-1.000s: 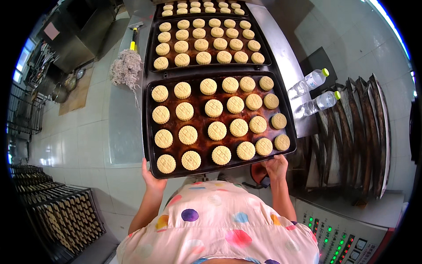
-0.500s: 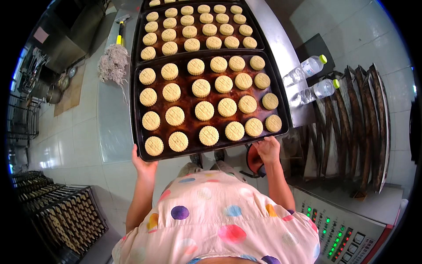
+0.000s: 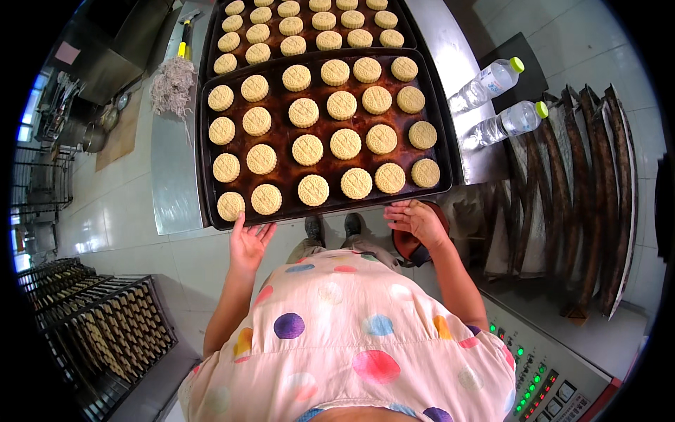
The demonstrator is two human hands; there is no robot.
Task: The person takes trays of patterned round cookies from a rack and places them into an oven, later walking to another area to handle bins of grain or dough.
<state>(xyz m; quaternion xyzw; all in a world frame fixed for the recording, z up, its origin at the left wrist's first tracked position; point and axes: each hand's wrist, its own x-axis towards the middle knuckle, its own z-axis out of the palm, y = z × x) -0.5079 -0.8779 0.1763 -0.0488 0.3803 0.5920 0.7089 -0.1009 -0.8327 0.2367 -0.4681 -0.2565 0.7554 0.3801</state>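
A dark baking tray [image 3: 285,176] lies on a metal worktop, filled with rows of round, pale, fluted pastries [image 3: 307,150] with stamped tops. My left hand [image 3: 249,245] is open at the tray's front left edge, palm up and fingers spread, the thumb near a corner pastry. At the front right edge is my right hand [image 3: 420,224], open too, its fingers stretched toward the left. Whether either hand's fingertips still touch the rim, I cannot tell. Beyond this tray sits a second dark tray [image 3: 275,41] with similar pastries.
Left of the trays, a grey string mop head [image 3: 174,86] with a yellow-and-black handle rests on the worktop [image 3: 172,186]. Two clear bottles [image 3: 517,121] with green caps lie at right. Dark trays [image 3: 587,190] stand on edge beyond a lit control panel [image 3: 538,376]. A loaded rack [image 3: 116,337] is lower left.
The near tray has moved away from me and slightly left, its far edge now over the second tray's near edge. Both hands have come off their grip on its front corners.
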